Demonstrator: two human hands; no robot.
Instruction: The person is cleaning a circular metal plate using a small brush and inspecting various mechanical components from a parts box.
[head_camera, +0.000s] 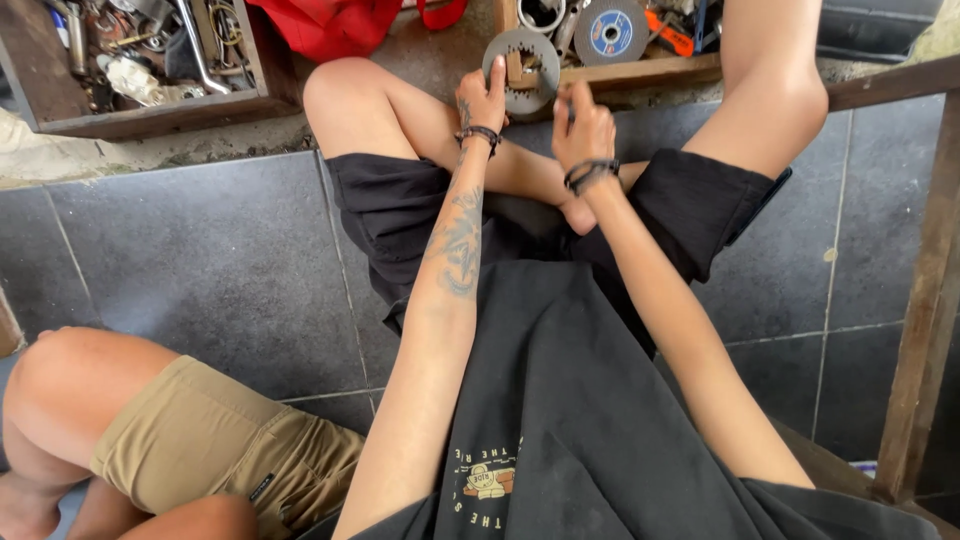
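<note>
Pinched at its rim by the left hand (484, 98), a toothed metal disc (524, 68) is held upright against the wooden tray edge (640, 72). The right hand (585, 128) is closed beside it, contents unclear. Loosened, the disc could likely slip onto the bare legs.

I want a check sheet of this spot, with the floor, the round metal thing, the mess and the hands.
Surface: dark grey floor tiles, pale grout lines.
Job's things: toothed metal disc, held upright by its rim.
Clutter: wooden tray of tools; red cloth; grinding disc.
Hands: left hand grips the disc; right hand closed beside it, contents unclear.
Cables: nothing seen.
Surroundings: another person's knee in tan shorts; wooden post.
</note>
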